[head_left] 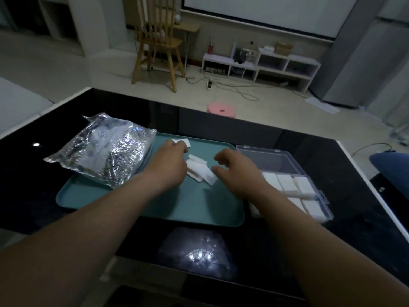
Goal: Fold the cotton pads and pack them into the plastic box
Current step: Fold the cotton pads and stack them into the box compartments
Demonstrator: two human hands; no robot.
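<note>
I note a glossy black table [332, 165] carrying a teal tray [199, 207], rectangular with rounded corners and a smooth matte face. A crinkled silver foil bag [104, 151] lies across the tray's left end, its surface creased and reflective, partly overhanging onto the table.

Near the tray's middle lies a small heap of white cotton pads [200, 170], soft, flat and roughly square, overlapping one another; one more pad [182, 142] sits at the tray's far edge.

My left hand [170, 165] rests palm-down over the left side of the heap, fingers curled onto the far pad; I cannot tell whether it actually grips it. My right hand [236, 171] hovers just right of the heap, fingers bent and loosely parted, holding nothing, the thumb close to a pad's corner.

Just beside the tray's right edge stands the clear plastic box [276, 160], rectangular with thin transparent walls and its hinged lid back. Folded pads [290, 185] fill its near half in tidy rows of white blocks; the far half shows bare plastic.

On the floor beyond stands a wooden chair [157, 45].
</note>
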